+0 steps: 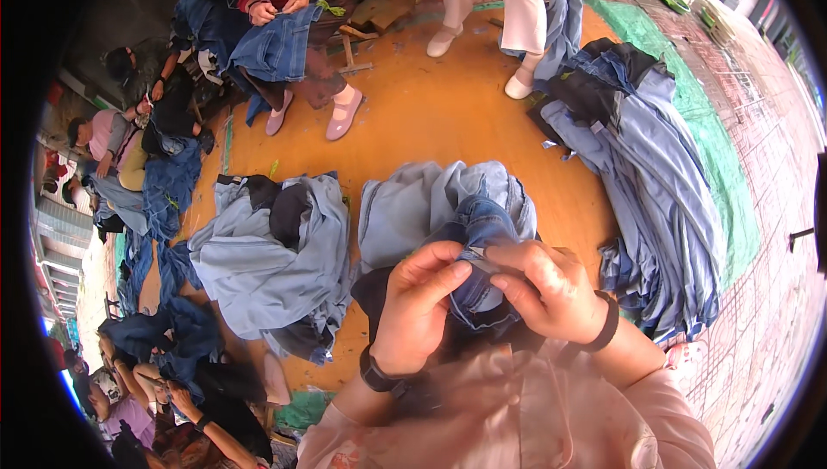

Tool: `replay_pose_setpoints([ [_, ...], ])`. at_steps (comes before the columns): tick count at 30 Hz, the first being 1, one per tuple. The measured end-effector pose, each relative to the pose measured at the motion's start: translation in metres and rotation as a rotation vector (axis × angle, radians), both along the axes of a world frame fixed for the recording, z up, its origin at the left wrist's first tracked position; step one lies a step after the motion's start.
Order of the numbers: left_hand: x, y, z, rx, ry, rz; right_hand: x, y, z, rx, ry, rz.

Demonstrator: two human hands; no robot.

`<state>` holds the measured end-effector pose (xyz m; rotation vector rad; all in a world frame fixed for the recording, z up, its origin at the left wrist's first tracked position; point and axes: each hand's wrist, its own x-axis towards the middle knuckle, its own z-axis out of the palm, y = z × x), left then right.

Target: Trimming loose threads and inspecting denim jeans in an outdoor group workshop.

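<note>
In front of me, a pair of blue jeans (482, 219) is bunched up between my hands, its darker denim uppermost and paler cloth behind. My left hand (422, 301) pinches the edge of the denim between thumb and fingertips. From the other side, my right hand (551, 288) grips the same edge, its fingers curled and a little blurred by motion. A small whitish patch shows at the cloth between the fingertips; whether it is a label or something else I cannot tell.
Folded light-blue jeans (267, 271) lie to my left on the orange board (413, 116). A tall heap of jeans (659, 185) stands at the right, on green sheeting (728, 198). Across from me, a seated person works on blue denim (276, 47); several other people sit at the left.
</note>
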<state>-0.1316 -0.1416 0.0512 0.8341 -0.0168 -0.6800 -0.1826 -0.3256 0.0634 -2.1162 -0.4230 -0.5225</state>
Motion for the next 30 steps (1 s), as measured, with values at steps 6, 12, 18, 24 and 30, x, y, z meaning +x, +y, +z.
replay_pose_setpoints([
  [6, -0.0022, -0.0032, -0.0039, 0.051, -0.054, 0.034, 0.0014, -0.0012, 0.0025, -0.028, -0.008, -0.024],
  [12, -0.0038, -0.0048, 0.0004, 0.054, -0.067, 0.057, 0.0034, -0.0035, 0.0041, -0.087, -0.018, 0.004],
  [18, -0.0044, -0.0063, 0.0005, 0.059, -0.075, 0.049, 0.0025, -0.0057, 0.0036, -0.139, -0.049, -0.008],
  [24, -0.0037, -0.0088, 0.0016, 0.087, -0.109, 0.060, 0.0026, -0.0061, 0.0063, -0.248, -0.099, -0.058],
  [30, -0.0042, -0.0098, -0.0003, 0.100, -0.113, 0.072, 0.0027, -0.0059, 0.0085, -0.270, -0.109, -0.062],
])
